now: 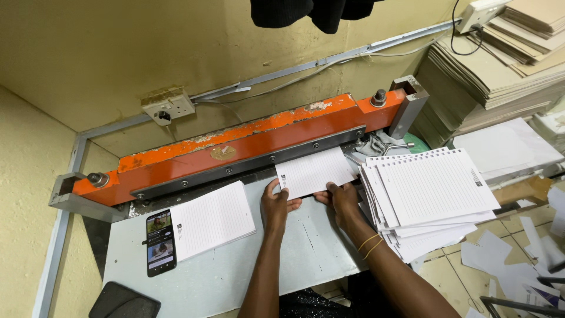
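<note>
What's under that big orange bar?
A dark metal strip with bolts runs under the orange bar. The lined sheets held by the left hand and right hand slide beneath it; their far edge is hidden.

a yellowish plastered wall is running behind the surface, meeting a side wall in the left corner. a grey conduit strip is slanting along the wall, passing a wall socket with a plug in it. another white socket is sitting at the upper right with a black cable hanging from it. dark cloth is hanging at the top edge. stacks of brown card are piling up in the right corner, and the tiled floor is showing paper scraps scattered about.
</note>
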